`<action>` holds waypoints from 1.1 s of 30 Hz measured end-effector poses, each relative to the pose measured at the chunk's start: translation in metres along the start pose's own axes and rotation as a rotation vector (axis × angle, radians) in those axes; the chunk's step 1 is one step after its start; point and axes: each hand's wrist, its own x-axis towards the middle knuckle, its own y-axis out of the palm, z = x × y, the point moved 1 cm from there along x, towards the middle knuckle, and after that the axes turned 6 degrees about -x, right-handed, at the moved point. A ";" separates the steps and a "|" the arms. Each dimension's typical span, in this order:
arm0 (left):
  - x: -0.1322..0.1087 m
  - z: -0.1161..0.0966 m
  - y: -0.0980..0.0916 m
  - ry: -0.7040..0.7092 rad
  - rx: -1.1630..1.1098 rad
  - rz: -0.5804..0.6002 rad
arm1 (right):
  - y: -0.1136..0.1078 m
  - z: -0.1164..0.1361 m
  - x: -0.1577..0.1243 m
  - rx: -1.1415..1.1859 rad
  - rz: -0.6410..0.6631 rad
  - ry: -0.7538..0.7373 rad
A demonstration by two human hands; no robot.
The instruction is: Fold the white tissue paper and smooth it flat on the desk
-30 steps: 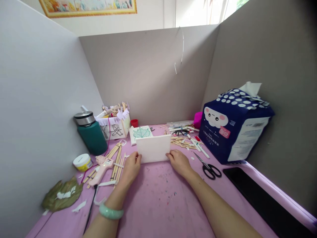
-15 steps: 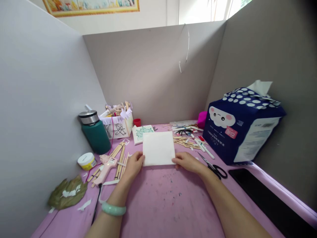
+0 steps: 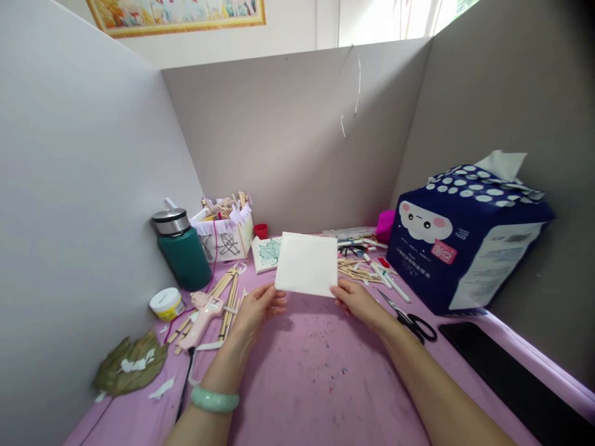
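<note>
A blank white canvas board (image 3: 307, 263) is held up over the pink table, its right side slightly lower than its left. My right hand (image 3: 356, 300) pinches its lower right corner, thumb in front and fingers behind. At the lower left corner, my left hand (image 3: 260, 306) has its thumb against the edge and its other fingers loosely curled below. The board partly hides a second white board (image 3: 267, 253) with a green leaf drawing. Left of my left hand lies a pink glue gun (image 3: 202, 322); black-handled scissors (image 3: 411, 319) lie beside my right forearm.
On the left stand a green bottle (image 3: 181, 251), a white-lidded tub (image 3: 166, 303) and a box of sticks (image 3: 225, 232); a dried leaf (image 3: 132, 365) lies nearer. Markers (image 3: 390, 279) and wooden sticks (image 3: 357, 271) lie back right, beside a blue tissue pack (image 3: 418, 266). Grey partitions (image 3: 297, 142) enclose the table.
The board has risen slightly and tilted, its right side dropping. My left fingers have loosened and spread below its corner. The view has shifted a little.
</note>
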 end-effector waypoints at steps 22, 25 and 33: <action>-0.005 0.003 0.010 0.060 -0.156 0.021 | 0.025 0.005 -0.005 0.290 0.023 0.023; -0.004 0.007 0.009 0.067 -0.137 0.005 | 0.028 0.010 -0.009 0.313 0.073 0.014; -0.002 0.007 0.007 0.069 -0.038 -0.053 | 0.027 0.006 -0.005 0.145 -0.076 -0.080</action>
